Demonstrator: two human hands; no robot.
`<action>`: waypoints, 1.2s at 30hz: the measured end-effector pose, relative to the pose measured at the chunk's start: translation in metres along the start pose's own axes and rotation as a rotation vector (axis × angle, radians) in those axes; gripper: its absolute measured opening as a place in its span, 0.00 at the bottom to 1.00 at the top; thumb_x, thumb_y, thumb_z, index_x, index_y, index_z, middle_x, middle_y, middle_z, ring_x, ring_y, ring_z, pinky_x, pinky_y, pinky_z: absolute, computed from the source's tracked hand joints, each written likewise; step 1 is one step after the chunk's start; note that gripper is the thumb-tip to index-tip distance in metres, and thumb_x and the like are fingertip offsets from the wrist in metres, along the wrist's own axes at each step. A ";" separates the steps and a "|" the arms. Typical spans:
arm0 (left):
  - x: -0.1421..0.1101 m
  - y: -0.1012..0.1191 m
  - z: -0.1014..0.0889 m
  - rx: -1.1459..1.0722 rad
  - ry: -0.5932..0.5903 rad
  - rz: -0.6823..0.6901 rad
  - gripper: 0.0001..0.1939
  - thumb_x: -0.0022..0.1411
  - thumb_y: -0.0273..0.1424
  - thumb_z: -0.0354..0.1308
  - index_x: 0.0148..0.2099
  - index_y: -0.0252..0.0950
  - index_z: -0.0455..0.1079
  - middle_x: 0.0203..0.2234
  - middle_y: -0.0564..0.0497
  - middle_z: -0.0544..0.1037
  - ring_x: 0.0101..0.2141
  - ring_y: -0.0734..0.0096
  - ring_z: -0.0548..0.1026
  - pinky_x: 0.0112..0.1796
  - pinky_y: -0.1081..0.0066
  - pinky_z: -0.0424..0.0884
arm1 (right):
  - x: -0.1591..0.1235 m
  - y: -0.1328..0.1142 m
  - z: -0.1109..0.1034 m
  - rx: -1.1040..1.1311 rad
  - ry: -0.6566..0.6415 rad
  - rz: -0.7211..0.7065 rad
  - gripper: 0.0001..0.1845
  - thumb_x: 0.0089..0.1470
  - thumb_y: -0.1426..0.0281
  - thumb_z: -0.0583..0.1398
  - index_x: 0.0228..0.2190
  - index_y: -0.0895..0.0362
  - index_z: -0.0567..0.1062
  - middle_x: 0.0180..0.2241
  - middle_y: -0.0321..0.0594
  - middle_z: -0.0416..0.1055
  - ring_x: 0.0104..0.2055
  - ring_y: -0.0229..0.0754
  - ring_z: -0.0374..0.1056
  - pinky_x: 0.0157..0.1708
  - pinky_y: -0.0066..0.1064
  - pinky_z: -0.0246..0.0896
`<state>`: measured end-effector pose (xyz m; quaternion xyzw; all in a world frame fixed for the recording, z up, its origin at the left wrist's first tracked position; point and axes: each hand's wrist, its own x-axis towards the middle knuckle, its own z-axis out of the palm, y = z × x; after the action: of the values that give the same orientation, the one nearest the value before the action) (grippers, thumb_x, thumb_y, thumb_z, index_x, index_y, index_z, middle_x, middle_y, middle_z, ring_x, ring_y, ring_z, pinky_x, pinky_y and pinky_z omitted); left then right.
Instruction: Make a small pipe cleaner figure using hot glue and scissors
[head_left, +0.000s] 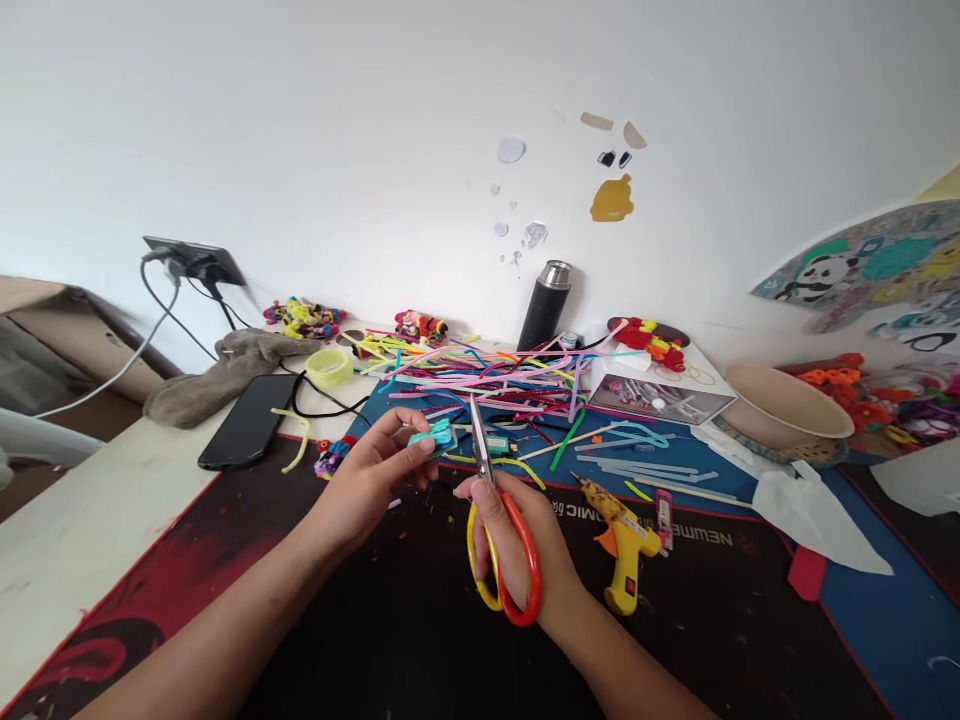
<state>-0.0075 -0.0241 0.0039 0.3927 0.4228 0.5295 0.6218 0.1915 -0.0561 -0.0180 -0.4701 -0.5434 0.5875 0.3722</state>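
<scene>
My left hand (390, 455) pinches a small turquoise fuzzy piece (439, 436), which looks like folded pipe cleaner. In my right hand (525, 545) is a pair of scissors (480, 440) with one red and one yellow handle. The blades point up and away from me, close together, just right of the turquoise piece. Whether they touch it I cannot tell. Behind both hands lies a heap of coloured pipe cleaners (495, 385). A yellow glue gun (622, 540) rests on the dark mat to the right of my right hand.
A black phone (247, 422), a roll of yellow tape (330, 368) and a grey plush cloth (225, 375) are at the left. A black flask (545, 305) stands by the wall. On the right are a clear-fronted box (660, 395), a beige bowl (787, 410) and white tissue (814, 510).
</scene>
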 end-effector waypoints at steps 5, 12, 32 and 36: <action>-0.003 0.005 0.005 0.033 -0.047 0.011 0.20 0.60 0.42 0.77 0.43 0.40 0.72 0.26 0.54 0.78 0.27 0.70 0.76 0.29 0.73 0.70 | 0.000 -0.005 0.001 0.004 0.026 -0.011 0.35 0.67 0.37 0.56 0.43 0.57 0.79 0.15 0.29 0.66 0.15 0.37 0.64 0.19 0.27 0.58; -0.006 -0.001 0.006 0.074 -0.189 0.026 0.17 0.67 0.42 0.72 0.46 0.39 0.71 0.29 0.54 0.77 0.29 0.70 0.76 0.29 0.72 0.71 | 0.001 -0.002 -0.002 0.024 0.044 -0.026 0.32 0.67 0.39 0.58 0.41 0.57 0.78 0.16 0.29 0.65 0.15 0.37 0.64 0.18 0.26 0.58; -0.012 0.003 0.008 0.199 -0.184 -0.003 0.20 0.64 0.44 0.73 0.51 0.36 0.84 0.33 0.46 0.81 0.31 0.65 0.74 0.34 0.69 0.72 | 0.001 -0.006 -0.002 -0.003 0.050 -0.031 0.28 0.66 0.41 0.60 0.36 0.54 0.74 0.15 0.28 0.66 0.15 0.37 0.64 0.17 0.26 0.58; -0.014 0.004 0.008 0.208 -0.198 -0.002 0.19 0.65 0.43 0.73 0.52 0.38 0.83 0.36 0.46 0.82 0.31 0.65 0.75 0.33 0.69 0.72 | 0.000 -0.005 -0.002 -0.008 0.049 -0.026 0.28 0.66 0.41 0.61 0.36 0.54 0.74 0.16 0.28 0.66 0.15 0.37 0.65 0.17 0.26 0.58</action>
<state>-0.0023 -0.0374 0.0122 0.5048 0.4123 0.4409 0.6171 0.1928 -0.0545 -0.0129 -0.4788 -0.5423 0.5688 0.3913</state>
